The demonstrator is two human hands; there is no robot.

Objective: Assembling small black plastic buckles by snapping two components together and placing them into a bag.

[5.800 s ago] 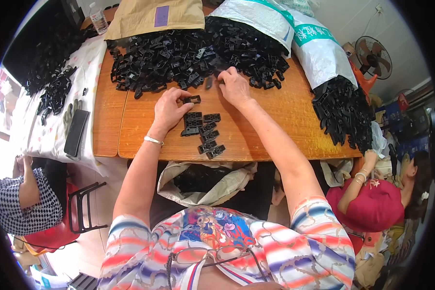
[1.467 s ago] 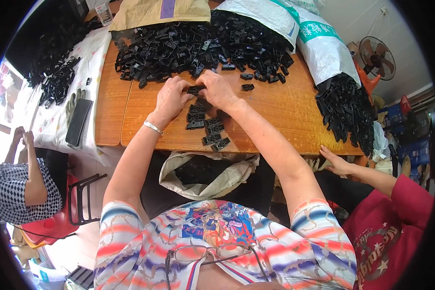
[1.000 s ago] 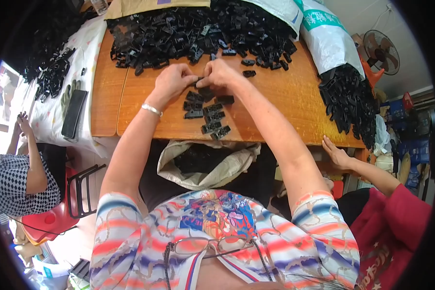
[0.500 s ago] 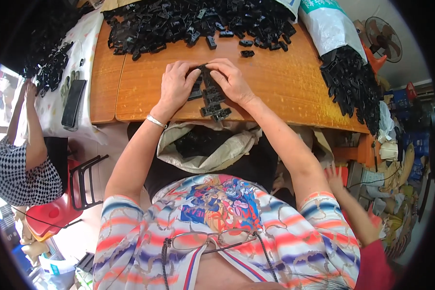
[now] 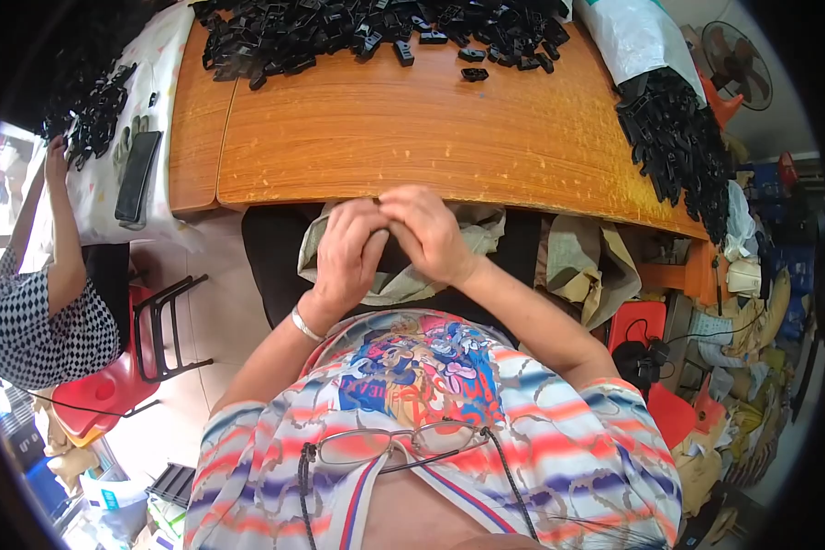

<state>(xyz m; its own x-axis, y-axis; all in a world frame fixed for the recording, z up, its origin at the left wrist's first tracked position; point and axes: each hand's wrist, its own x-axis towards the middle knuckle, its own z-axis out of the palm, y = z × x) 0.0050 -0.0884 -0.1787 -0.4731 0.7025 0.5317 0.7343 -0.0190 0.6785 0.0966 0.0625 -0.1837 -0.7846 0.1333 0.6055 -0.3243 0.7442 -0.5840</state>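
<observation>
My left hand (image 5: 350, 252) and my right hand (image 5: 431, 236) are close together in front of the table edge, fingers curled inward and nearly meeting. Whatever they may hold is hidden behind the fingers; only a dark spot shows between the fingertips. Directly below them, in my lap, lies an opened cream woven sack (image 5: 411, 288), its dark inside mostly covered by my hands. At the far side of the wooden table (image 5: 385, 137) spreads a big heap of small black plastic parts (image 5: 293, 41). One such black part (image 5: 474, 74) lies apart in front of the heap.
On the right, a white bag (image 5: 637, 46) spills more black parts (image 5: 669, 137). A dark flat case (image 5: 138, 179) rests on the cloth-covered left table, where a co-worker in a checked top (image 5: 46, 321) reaches toward parts. A red stool (image 5: 636, 323) stands at right.
Both hands have come back from the tabletop to above the sack. The black parts that lay between them have left the table. The passing person's arm at right is gone.
</observation>
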